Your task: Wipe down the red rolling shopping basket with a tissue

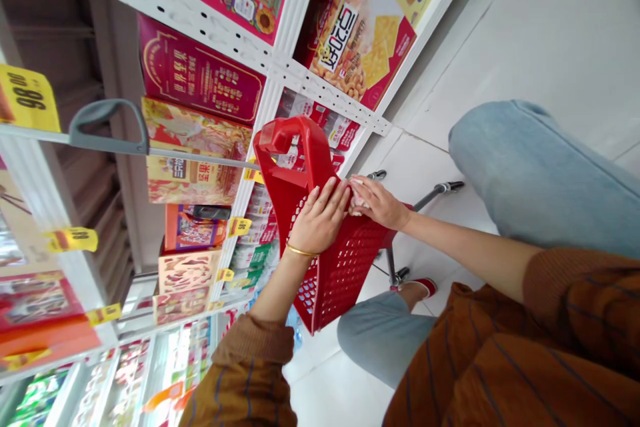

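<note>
A red plastic shopping basket [345, 267] with perforated sides stands tilted on a wheeled metal frame in front of me. My left hand [320, 220] lies on its upper side, fingers stretched out and flat, a gold bangle at the wrist. Beside it, my right hand [380, 203] presses a crumpled whitish cloth or tissue [359, 195] against the same red surface, its fingers bent around it. The two hands almost meet. A red loop-shaped part [295, 130] rises at the basket's far end. From behind it a thin metal rod runs to a grey handle [107, 127].
White shelving [295, 73] with boxed snacks and yellow price tags [30, 97] runs close beside the basket. A cracker box [367, 33] sits on the lowest shelf. Small wheels [453, 185] rest on the tiled floor [545, 40]. My bent knees flank the basket.
</note>
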The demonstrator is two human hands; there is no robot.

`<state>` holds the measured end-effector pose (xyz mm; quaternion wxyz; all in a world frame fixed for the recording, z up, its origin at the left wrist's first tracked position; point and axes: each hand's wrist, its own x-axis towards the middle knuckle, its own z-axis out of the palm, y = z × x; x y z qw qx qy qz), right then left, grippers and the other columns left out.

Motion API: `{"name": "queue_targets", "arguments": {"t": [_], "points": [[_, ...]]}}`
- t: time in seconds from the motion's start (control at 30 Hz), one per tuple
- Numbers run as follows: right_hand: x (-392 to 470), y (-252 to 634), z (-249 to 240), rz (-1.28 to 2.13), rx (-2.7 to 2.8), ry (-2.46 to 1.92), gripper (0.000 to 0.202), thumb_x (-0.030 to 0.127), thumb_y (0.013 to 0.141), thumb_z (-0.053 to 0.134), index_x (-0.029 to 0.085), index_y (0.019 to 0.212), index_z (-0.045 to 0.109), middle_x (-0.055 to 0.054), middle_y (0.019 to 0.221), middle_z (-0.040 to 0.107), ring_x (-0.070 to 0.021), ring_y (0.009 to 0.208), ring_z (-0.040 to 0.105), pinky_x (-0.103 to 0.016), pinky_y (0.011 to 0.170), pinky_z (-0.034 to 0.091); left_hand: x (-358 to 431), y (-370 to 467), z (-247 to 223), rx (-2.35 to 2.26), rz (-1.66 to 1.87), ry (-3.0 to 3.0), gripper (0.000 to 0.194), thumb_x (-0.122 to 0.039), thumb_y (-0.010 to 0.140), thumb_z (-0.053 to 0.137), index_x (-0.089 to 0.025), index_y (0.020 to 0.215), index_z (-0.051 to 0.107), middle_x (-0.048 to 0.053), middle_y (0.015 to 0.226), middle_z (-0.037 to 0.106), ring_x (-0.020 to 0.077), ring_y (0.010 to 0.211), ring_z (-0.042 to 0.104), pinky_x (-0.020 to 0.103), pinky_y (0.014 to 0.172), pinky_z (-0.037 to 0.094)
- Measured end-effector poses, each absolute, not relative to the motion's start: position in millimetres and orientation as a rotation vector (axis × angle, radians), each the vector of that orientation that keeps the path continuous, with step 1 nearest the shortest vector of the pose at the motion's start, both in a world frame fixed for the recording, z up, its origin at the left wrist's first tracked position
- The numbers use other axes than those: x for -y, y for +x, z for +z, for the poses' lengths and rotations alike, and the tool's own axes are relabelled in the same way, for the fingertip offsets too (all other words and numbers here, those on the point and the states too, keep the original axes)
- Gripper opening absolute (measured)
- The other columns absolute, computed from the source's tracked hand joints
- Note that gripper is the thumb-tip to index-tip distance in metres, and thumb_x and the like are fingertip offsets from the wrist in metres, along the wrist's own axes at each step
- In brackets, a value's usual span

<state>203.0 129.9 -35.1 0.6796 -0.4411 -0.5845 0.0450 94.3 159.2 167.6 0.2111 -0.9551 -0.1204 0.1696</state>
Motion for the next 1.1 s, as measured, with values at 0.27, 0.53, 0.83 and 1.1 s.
{"name": "queue_targets", "arguments": {"t": [0.27, 0.53, 0.83, 1.1], "points": [[-131.2, 201.9, -48.1, 0.113, 1.311, -0.947, 0.039, 0.023, 0.098, 0.042, 0.012, 0.136, 0.046, -0.018, 0.130, 0.057, -0.0214, 0.128, 0.050, -0.039, 0.105, 0.048, -160.1, 88.7, 168.2, 0.292, 0.492, -2.675, 0.050, -0.026, 0.096, 0.044, -0.020, 0.146, 0.037, 0.011, 0.148, 0.043, 0.0268, 0.144, 0.025, 0.060, 0.119, 0.000], [-125.4, 199.6, -40.1, 0.099, 1.258, -0.991, 0.037, 0.017, 0.096, 0.046, 0.017, 0.133, 0.052, -0.013, 0.124, 0.062, -0.0216, 0.127, 0.051, -0.044, 0.105, 0.047, -158.6, 87.5, 165.1, 0.365, 0.497, -2.668, 0.052, -0.026, 0.096, 0.044, -0.019, 0.146, 0.036, 0.011, 0.148, 0.042, 0.0276, 0.144, 0.027, 0.060, 0.118, -0.005], [-122.1, 177.0, -19.2, -0.053, 1.294, -1.087, 0.048, 0.019, 0.095, 0.043, 0.016, 0.142, 0.040, -0.012, 0.147, 0.043, -0.0306, 0.147, 0.015, -0.055, 0.109, 0.041, -156.8, 93.1, 166.5, 0.319, 0.406, -2.653, 0.057, -0.026, 0.094, 0.045, -0.014, 0.149, 0.030, 0.011, 0.147, 0.044, 0.0244, 0.145, 0.023, 0.052, 0.117, -0.017], [-125.7, 170.2, -50.1, -0.055, 1.362, -1.108, 0.041, 0.014, 0.095, 0.043, 0.018, 0.135, 0.050, -0.010, 0.143, 0.049, -0.0278, 0.142, 0.030, -0.052, 0.109, 0.043, -158.7, 94.3, 168.2, 0.322, 0.440, -2.630, 0.056, -0.026, 0.093, 0.047, -0.013, 0.147, 0.035, 0.011, 0.146, 0.045, 0.0244, 0.147, 0.014, 0.050, 0.117, -0.019]]}}
